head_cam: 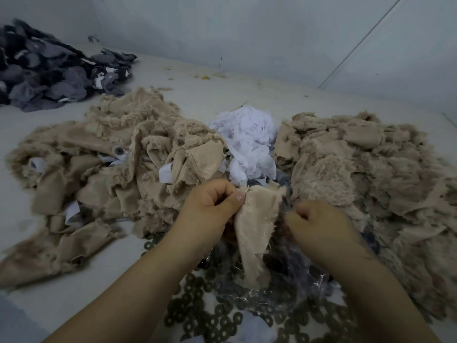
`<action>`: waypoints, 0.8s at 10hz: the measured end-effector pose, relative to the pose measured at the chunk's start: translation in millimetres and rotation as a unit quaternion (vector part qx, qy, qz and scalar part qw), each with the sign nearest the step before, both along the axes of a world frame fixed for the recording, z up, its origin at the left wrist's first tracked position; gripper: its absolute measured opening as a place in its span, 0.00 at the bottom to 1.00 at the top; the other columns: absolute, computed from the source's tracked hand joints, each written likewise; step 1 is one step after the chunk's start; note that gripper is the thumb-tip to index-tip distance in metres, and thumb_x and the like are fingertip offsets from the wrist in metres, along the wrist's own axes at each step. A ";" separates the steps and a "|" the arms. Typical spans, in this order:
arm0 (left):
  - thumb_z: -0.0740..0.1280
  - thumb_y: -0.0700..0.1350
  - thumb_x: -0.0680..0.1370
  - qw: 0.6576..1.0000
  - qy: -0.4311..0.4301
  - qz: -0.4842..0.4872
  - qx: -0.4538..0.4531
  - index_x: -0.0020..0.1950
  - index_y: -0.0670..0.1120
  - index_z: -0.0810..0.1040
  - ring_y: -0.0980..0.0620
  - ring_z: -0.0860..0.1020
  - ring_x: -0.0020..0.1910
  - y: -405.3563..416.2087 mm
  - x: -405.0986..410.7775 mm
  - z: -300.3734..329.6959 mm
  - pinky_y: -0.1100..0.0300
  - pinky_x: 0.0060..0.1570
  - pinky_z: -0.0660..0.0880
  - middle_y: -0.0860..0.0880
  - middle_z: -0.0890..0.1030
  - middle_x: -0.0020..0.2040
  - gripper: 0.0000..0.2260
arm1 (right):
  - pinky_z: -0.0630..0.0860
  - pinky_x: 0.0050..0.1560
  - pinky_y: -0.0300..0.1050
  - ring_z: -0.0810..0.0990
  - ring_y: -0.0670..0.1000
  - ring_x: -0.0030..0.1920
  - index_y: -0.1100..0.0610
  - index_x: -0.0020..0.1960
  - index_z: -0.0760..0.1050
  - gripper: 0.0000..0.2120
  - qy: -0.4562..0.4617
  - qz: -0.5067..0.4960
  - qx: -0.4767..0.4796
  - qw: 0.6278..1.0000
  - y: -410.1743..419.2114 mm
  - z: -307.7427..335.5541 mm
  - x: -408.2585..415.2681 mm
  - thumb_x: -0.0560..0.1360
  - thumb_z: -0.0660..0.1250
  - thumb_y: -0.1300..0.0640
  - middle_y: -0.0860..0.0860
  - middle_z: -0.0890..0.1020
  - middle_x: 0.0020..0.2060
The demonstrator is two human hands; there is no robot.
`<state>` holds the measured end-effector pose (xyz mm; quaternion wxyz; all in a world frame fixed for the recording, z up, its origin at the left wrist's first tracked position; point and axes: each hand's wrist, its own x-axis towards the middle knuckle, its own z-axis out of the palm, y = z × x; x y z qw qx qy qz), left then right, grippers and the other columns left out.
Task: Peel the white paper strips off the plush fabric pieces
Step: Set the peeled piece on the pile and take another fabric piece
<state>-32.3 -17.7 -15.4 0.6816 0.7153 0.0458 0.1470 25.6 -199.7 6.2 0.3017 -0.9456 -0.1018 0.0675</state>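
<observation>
Left hand (213,206) grip pinched beige plush piece (257,226) at its top edge. Right hand (319,222) grip curled; contents indiscernible.

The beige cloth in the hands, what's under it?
Under the beige cloth lie dark rings and shiny clear plastic over something dark. What lies directly beneath the cloth and hands is covered.

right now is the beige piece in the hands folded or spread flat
Folded: the beige piece hangs creased lengthwise, pinched at its top by the left hand.
</observation>
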 end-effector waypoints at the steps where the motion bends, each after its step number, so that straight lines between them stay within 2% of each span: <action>1: 0.67 0.43 0.79 1.000 -0.003 -0.001 -0.010 0.33 0.47 0.77 0.54 0.70 0.30 1.9 2.1 -0.2 0.64 0.32 0.70 0.51 0.73 0.29 0.14 | 0.64 0.27 0.40 0.76 0.53 0.37 0.58 0.41 0.77 0.13 -0.045 0.034 -0.229 0.972 -14.5 -1.3 8.9 0.80 0.61 0.55 0.52 0.78 0.34; 2: 0.66 0.41 0.80 1.000 -0.001 0.003 -0.014 0.31 0.49 0.77 0.57 0.69 0.28 4.1 3.3 0.2 0.66 0.30 0.69 0.53 0.72 0.27 0.17 | 0.69 0.45 0.40 0.80 0.55 0.56 0.58 0.57 0.78 0.11 -0.047 0.026 -0.267 0.962 -18.3 -3.6 17.8 0.83 0.58 0.57 0.54 0.82 0.54; 3: 0.65 0.40 0.80 1.000 0.004 -0.003 -0.023 0.29 0.51 0.77 0.57 0.69 0.28 3.6 2.9 0.7 0.66 0.30 0.69 0.54 0.72 0.26 0.18 | 0.70 0.54 0.40 0.78 0.55 0.62 0.57 0.63 0.76 0.12 -0.032 -0.005 -0.267 0.963 -19.9 -1.5 20.4 0.82 0.60 0.60 0.55 0.80 0.61; 4: 0.65 0.40 0.80 0.999 0.014 -0.016 -0.034 0.31 0.50 0.77 0.57 0.70 0.27 -0.5 3.6 0.0 0.66 0.30 0.70 0.53 0.72 0.27 0.17 | 0.70 0.56 0.39 0.77 0.55 0.62 0.56 0.66 0.75 0.15 -0.013 0.017 -0.273 0.962 -21.3 -14.9 26.5 0.81 0.60 0.62 0.55 0.78 0.63; 5: 0.65 0.40 0.80 0.998 0.023 -0.036 -0.037 0.30 0.50 0.77 0.57 0.70 0.26 -6.0 3.6 -0.8 0.67 0.29 0.70 0.53 0.72 0.26 0.18 | 0.69 0.52 0.37 0.78 0.55 0.61 0.56 0.65 0.76 0.15 0.000 0.017 -0.249 0.968 -20.2 -16.9 25.8 0.80 0.61 0.62 0.56 0.79 0.61; 6: 0.65 0.39 0.80 0.998 0.030 -0.050 -0.033 0.30 0.50 0.77 0.58 0.70 0.26 -9.4 4.0 -0.8 0.67 0.28 0.70 0.53 0.73 0.26 0.18 | 0.67 0.47 0.35 0.79 0.54 0.59 0.55 0.61 0.78 0.12 -0.010 0.007 -0.202 0.979 -14.8 -14.2 24.9 0.79 0.62 0.61 0.53 0.82 0.56; 7: 0.65 0.40 0.80 0.998 0.034 -0.048 -0.021 0.31 0.50 0.77 0.58 0.70 0.26 -10.0 5.4 -1.3 0.67 0.28 0.70 0.52 0.73 0.27 0.17 | 0.68 0.42 0.24 0.78 0.57 0.57 0.57 0.68 0.76 0.17 -0.018 0.015 -0.113 0.993 -15.3 -19.1 27.1 0.80 0.62 0.63 0.48 0.78 0.45; 8: 0.65 0.40 0.80 0.998 0.038 -0.049 -0.018 0.31 0.50 0.77 0.57 0.70 0.27 -8.8 6.0 -2.7 0.67 0.29 0.69 0.52 0.73 0.27 0.18 | 0.72 0.54 0.38 0.75 0.60 0.61 0.54 0.76 0.65 0.27 -0.054 0.003 -0.189 0.981 -28.5 -24.2 33.4 0.78 0.64 0.62 0.58 0.74 0.61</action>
